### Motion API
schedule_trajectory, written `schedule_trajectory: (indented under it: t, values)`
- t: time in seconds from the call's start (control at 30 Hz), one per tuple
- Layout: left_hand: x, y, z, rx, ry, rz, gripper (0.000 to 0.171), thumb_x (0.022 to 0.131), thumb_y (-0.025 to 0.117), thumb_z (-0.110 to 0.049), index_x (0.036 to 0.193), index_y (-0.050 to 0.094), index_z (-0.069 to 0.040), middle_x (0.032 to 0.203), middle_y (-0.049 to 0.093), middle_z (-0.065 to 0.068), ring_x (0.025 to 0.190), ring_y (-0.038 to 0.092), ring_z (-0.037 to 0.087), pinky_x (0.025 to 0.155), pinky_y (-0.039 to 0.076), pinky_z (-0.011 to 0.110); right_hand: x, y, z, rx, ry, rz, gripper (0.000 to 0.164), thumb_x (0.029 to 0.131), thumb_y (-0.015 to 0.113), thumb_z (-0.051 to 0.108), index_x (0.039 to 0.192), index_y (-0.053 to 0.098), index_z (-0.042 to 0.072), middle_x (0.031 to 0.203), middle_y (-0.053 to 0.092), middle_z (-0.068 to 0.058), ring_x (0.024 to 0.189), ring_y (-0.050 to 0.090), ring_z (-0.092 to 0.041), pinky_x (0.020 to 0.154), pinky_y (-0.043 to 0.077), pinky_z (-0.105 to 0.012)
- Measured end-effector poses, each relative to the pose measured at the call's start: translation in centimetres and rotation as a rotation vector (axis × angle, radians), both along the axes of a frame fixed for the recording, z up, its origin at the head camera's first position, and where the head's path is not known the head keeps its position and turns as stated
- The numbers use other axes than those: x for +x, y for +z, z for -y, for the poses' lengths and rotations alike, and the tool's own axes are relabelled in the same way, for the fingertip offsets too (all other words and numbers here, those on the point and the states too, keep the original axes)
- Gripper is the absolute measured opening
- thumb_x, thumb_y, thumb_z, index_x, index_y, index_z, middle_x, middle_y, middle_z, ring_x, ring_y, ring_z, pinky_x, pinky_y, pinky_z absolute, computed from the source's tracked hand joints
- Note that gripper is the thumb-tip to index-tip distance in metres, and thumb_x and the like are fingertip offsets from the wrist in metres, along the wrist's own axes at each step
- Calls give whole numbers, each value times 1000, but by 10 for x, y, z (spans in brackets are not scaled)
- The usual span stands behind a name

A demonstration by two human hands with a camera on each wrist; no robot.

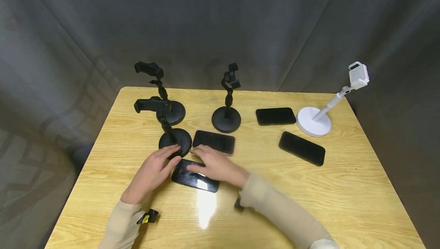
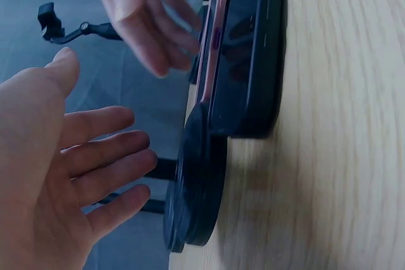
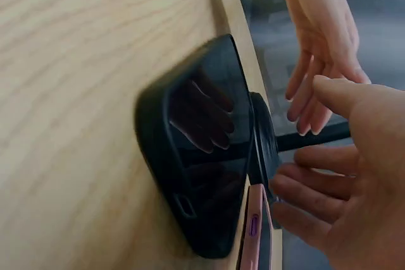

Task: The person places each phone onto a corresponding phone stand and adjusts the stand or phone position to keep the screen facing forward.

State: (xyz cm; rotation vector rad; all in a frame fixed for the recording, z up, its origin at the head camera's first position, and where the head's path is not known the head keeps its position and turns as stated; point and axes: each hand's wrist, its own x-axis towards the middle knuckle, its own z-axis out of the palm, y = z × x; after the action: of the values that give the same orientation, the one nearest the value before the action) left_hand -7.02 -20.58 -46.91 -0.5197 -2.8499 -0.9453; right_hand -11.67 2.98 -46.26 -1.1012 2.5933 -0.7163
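My left hand point(image 1: 152, 170) hovers by the base of the front-left black phone stand point(image 1: 183, 139), its fingers loosely extended and holding nothing. Over the near black phone point(image 1: 189, 178) reaches my right hand point(image 1: 216, 165), fingers relaxed, covering part of that phone in the head view. Just behind lies a phone with a pinkish edge point(image 1: 214, 141). In the left wrist view, a gap shows between the left hand point(image 2: 76, 175) and the near phone point(image 2: 243, 86). The right wrist view shows the right hand point(image 3: 354, 188) raised off the phones, with nothing in it.
Two more black stands, one at back left point(image 1: 173, 113) and one at back middle point(image 1: 226, 120), stand upright. A white stand point(image 1: 313, 122) is at the right. Near it lie two dark phones, one behind point(image 1: 275, 116) and one in front point(image 1: 302, 148). Dark curtains point(image 1: 220, 31) surround the table.
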Motion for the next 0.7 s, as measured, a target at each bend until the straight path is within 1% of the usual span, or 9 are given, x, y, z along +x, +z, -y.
schedule_trajectory:
  t: [0.1, 0.27, 0.5, 0.57, 0.7]
  values:
    - [2, 0, 2, 0, 23, 4, 40, 107, 59, -29, 137, 65, -3, 141, 63, 17, 128, 61, 39, 106, 49, 58, 4, -3, 2, 45, 11, -50, 66, 102, 57, 56, 145, 58, 5, 145, 58, -13, 131, 57, -25, 110, 50, -40]
    - [7, 0, 5, 0, 59, 14, 39, 107, 58, -29, 135, 67, -4, 140, 64, 16, 129, 61, 38, 107, 48, 58, 10, -5, 5, 76, 7, -109, 67, 101, 57, 58, 142, 61, 6, 148, 56, -15, 132, 58, -27, 109, 50, -41]
    - [12, -5, 7, 2, 81, 4, 36, 107, 58, -25, 133, 68, -3, 136, 66, 17, 126, 62, 39, 106, 49, 57, 17, -9, 11, 127, 3, -171, 72, 97, 60, 63, 141, 61, 6, 141, 60, -11, 133, 57, -25, 112, 48, -37]
    - [13, -6, 6, 2, 85, -7, 35, 107, 59, -24, 133, 68, -3, 136, 66, 17, 125, 63, 38, 106, 49, 57, 19, -12, 12, 141, -2, -188, 73, 96, 60, 66, 140, 62, 8, 139, 61, -10, 131, 58, -24, 109, 50, -36]
    - [14, -7, 3, 23, 75, -24, 34, 104, 63, -22, 132, 69, -3, 134, 67, 16, 125, 63, 38, 104, 51, 57, 24, -14, 14, 161, -7, -207, 73, 93, 61, 69, 138, 64, 11, 130, 63, -6, 118, 61, -20, 97, 55, -35]
